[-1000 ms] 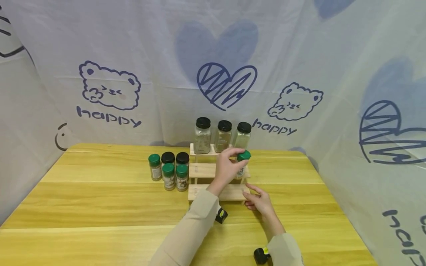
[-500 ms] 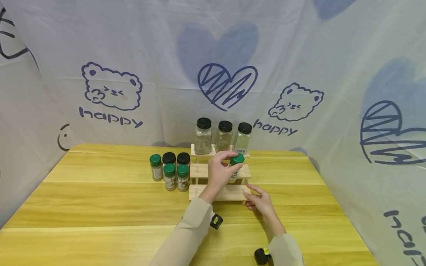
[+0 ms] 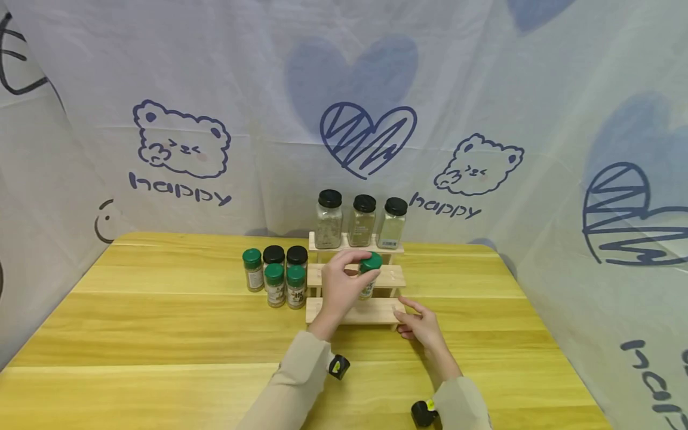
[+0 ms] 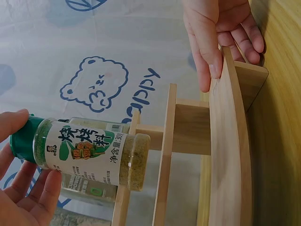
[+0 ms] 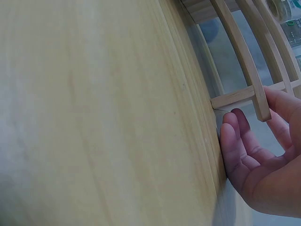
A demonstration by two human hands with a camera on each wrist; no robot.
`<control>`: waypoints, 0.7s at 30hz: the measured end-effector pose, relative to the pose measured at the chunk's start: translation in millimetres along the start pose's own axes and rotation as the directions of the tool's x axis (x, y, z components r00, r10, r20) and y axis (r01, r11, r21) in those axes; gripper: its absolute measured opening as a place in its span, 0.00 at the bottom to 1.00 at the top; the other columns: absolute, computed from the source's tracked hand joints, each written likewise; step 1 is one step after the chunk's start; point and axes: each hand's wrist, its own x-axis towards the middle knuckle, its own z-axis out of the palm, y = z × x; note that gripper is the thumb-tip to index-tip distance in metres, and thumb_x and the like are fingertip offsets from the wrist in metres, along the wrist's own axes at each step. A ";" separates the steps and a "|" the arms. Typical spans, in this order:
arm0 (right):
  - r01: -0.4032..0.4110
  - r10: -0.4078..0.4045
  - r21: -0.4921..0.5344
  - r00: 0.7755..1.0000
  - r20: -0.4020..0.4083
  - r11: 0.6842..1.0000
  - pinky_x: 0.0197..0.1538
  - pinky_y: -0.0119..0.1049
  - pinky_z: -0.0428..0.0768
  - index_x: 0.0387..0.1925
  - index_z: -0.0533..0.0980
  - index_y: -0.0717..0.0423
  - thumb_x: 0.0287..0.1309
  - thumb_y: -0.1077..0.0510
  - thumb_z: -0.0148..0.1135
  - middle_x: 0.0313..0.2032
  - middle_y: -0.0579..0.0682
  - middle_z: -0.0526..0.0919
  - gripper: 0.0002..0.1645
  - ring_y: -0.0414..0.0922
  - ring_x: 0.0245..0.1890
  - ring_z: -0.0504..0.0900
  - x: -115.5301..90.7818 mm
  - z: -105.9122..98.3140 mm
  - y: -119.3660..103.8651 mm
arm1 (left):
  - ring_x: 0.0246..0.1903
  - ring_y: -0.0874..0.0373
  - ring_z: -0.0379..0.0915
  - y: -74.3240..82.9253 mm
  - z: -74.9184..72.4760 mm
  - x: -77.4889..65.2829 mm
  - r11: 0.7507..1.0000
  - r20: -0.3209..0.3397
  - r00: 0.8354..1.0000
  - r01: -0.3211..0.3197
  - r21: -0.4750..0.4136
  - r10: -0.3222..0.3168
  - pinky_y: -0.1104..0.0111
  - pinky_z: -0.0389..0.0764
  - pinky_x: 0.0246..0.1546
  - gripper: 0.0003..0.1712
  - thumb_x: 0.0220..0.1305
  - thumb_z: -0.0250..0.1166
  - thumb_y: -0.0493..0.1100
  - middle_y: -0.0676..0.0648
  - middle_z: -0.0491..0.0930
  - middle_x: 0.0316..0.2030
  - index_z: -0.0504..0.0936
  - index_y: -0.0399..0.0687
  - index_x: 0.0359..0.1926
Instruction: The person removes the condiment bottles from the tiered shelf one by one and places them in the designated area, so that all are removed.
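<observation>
My left hand (image 3: 340,288) pinches the green cap of a small spice jar (image 4: 87,153), thumb on one side and fingers on the other. The jar is upright, its base close over the middle shelf of a three-step wooden spice rack (image 3: 357,312). Its label carries Chinese print, and a greenish-brown powder shows at the bottom. At the rack's right end, my right hand (image 3: 421,327) grips the lowest shelf, thumb on top and other fingers below the board. On the top shelf stand three taller black-capped jars (image 3: 363,221).
Left of the rack, several spice jars (image 3: 275,285) with green or black caps stand close together on the wooden table (image 3: 161,334). A printed cloth (image 3: 258,89) hangs behind the table and along its sides. A black wrist camera (image 3: 423,413) sits below the right hand.
My left hand has carried the green-capped jar leftward along the middle shelf, from the rack's right end towards its centre. The right hand stays at the lowest shelf.
</observation>
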 end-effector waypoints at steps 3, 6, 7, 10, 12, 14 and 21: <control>0.001 -0.001 -0.001 1.000 -0.002 1.000 0.22 0.31 0.78 0.55 0.70 0.59 0.51 0.61 0.63 0.21 0.54 0.81 0.27 0.41 0.17 0.78 0.0 0.3 0.1 | 0.34 0.53 0.75 1.6 -5.2 -2.9 1.000 -0.006 1.000 -0.006 -0.003 0.006 0.58 0.79 0.27 0.14 0.43 0.72 0.35 0.45 0.80 0.38 0.83 0.40 0.35; 0.001 -0.001 -0.005 1.000 -0.001 1.000 0.23 0.31 0.78 0.55 0.70 0.59 0.52 0.61 0.62 0.21 0.55 0.80 0.27 0.41 0.17 0.78 -0.2 0.6 0.3 | 0.35 0.52 0.75 2.6 -10.4 -5.8 1.000 -0.014 1.000 -0.004 0.008 0.004 0.59 0.79 0.27 0.14 0.43 0.72 0.35 0.45 0.80 0.38 0.83 0.39 0.35; 0.003 -0.003 -0.008 1.000 0.000 1.000 0.23 0.31 0.78 0.55 0.70 0.59 0.52 0.61 0.62 0.21 0.55 0.81 0.27 0.41 0.18 0.78 -0.5 0.6 0.0 | 0.35 0.53 0.75 2.1 -12.2 -6.6 1.000 -0.018 1.000 0.000 0.011 0.001 0.60 0.79 0.27 0.14 0.43 0.72 0.35 0.45 0.80 0.37 0.83 0.39 0.35; 0.005 -0.005 -0.009 1.000 0.005 1.000 0.23 0.31 0.78 0.55 0.70 0.59 0.52 0.61 0.62 0.21 0.55 0.81 0.27 0.42 0.18 0.78 -1.2 0.5 -0.5 | 0.35 0.53 0.75 0.1 -17.6 -9.1 1.000 -0.031 0.999 0.010 0.027 -0.009 0.61 0.79 0.27 0.15 0.42 0.72 0.35 0.44 0.80 0.36 0.83 0.38 0.35; 0.005 -0.005 -0.010 1.000 0.008 1.000 0.23 0.31 0.79 0.55 0.70 0.59 0.52 0.61 0.62 0.22 0.55 0.81 0.27 0.42 0.18 0.78 -1.8 0.5 -0.8 | 0.34 0.53 0.75 -1.9 -21.4 -10.6 0.999 -0.043 0.999 0.015 0.035 -0.013 0.60 0.79 0.27 0.15 0.41 0.73 0.35 0.44 0.80 0.36 0.83 0.38 0.35; 0.004 -0.004 -0.008 1.000 0.011 1.000 0.23 0.31 0.78 0.55 0.70 0.59 0.52 0.61 0.62 0.21 0.55 0.81 0.27 0.42 0.18 0.78 -2.3 0.5 -1.1 | 0.34 0.52 0.76 -3.1 -25.3 -12.2 0.999 -0.053 0.998 0.018 0.035 -0.016 0.60 0.79 0.26 0.15 0.40 0.73 0.34 0.44 0.80 0.35 0.83 0.38 0.35; 0.012 -0.012 -0.008 1.000 0.011 1.000 0.23 0.31 0.78 0.56 0.69 0.60 0.52 0.62 0.62 0.22 0.55 0.81 0.27 0.41 0.18 0.78 -3.5 0.7 -2.3 | 0.34 0.44 0.74 19.2 -42.3 -17.7 0.999 -0.072 0.996 0.051 -0.009 -0.052 0.54 0.78 0.27 0.14 0.41 0.70 0.27 0.35 0.78 0.36 0.81 0.28 0.34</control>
